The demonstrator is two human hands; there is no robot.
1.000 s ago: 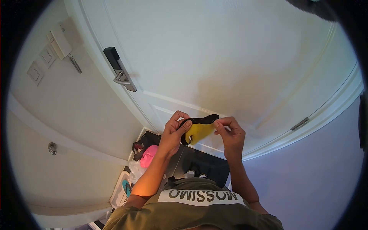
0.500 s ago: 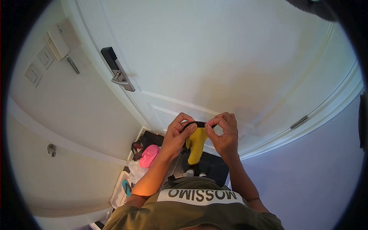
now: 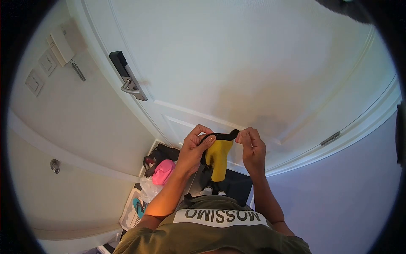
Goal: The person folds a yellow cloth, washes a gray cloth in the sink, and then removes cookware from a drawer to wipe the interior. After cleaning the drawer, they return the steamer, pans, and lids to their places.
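A fuzzy yellow cloth piece with a black band along its top [image 3: 218, 158] hangs in front of my body; its exact kind does not show clearly. My left hand [image 3: 194, 148] pinches the left side of the black band, thumb on top and fingers curled behind. At the band's right end, my right hand [image 3: 253, 148] has its fingertips pinched together on the black edge. The yellow part dangles below, between my two hands. The inside of the cloth is hidden.
Before me is a white door [image 3: 262, 63] with a lever handle [image 3: 130, 86] on its left. Down by the wall lie a pink item [image 3: 163, 172], a clear plastic bag [image 3: 149, 189] and teal flip-flops [image 3: 138, 207]. A dark mat [image 3: 239, 186] covers the floor.
My right hand has moved right, away from my left, and the band's right end now sticks up and outward. My left hand stays almost in place; the yellow part hangs straighter.
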